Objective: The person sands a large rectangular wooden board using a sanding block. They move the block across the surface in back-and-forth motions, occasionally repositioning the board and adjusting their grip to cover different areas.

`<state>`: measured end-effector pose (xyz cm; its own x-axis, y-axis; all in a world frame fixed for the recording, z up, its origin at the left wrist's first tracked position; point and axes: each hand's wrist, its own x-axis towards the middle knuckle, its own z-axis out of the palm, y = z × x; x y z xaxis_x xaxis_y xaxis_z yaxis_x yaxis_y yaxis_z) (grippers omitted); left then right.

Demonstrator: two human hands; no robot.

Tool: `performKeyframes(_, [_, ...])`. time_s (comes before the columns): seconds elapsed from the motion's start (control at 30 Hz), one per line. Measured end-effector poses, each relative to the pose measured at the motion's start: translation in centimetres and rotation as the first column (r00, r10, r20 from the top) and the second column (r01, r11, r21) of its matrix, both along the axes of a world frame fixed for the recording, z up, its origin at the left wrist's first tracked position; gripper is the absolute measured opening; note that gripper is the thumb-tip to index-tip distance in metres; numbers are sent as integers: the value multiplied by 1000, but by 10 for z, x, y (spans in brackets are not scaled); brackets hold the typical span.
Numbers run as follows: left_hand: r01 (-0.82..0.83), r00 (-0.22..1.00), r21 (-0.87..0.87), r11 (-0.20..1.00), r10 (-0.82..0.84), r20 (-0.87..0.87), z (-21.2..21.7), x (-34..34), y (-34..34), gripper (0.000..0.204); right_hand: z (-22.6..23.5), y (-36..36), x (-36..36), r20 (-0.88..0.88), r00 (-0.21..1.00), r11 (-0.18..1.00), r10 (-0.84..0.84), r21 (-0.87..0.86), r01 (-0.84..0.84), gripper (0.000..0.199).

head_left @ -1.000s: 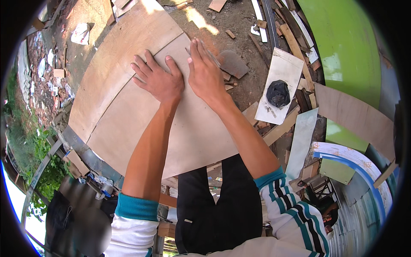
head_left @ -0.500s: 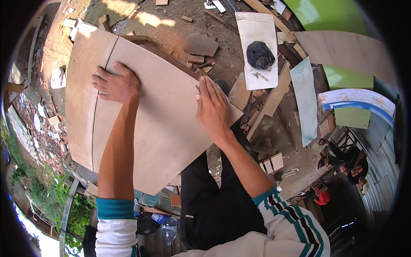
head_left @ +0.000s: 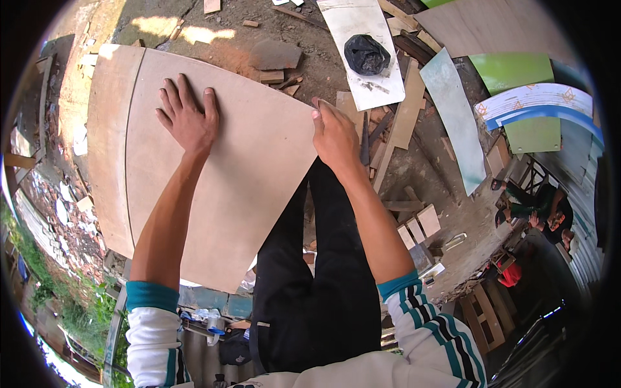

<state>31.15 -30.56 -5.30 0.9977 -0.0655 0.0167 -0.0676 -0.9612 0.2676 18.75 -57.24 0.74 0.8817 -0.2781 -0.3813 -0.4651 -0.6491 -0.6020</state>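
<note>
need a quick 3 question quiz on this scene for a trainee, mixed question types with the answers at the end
1. Multiple choice: how is the left hand placed on the large tan board?
a) clenched in a fist
b) laid on its upper face with the fingers spread
c) hooked under its lower edge

2. True or false: the crumpled black bundle is on the white panel.

3. Short answer: which hand is at the right-hand edge of the large tan board?

Key: 1. b; 2. true; 3. the right hand.
</note>
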Motion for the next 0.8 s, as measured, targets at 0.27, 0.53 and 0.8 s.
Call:
performKeyframes(0.27, [-20,999,117,993,25,-44,15,-35,-42,85,-12,-1,-8,1,991,991,-134,1,134,39])
performKeyframes(0.53, [-39,999,112,993,43,-33,15,-32,-38,85,9,6,9,-161,907,882,-390,217,418,42])
performKeyframes(0.8, [-43,998,99,994,46,-30,14,-29,-40,86,-7,6,7,91,993,995,-78,-57,83,34])
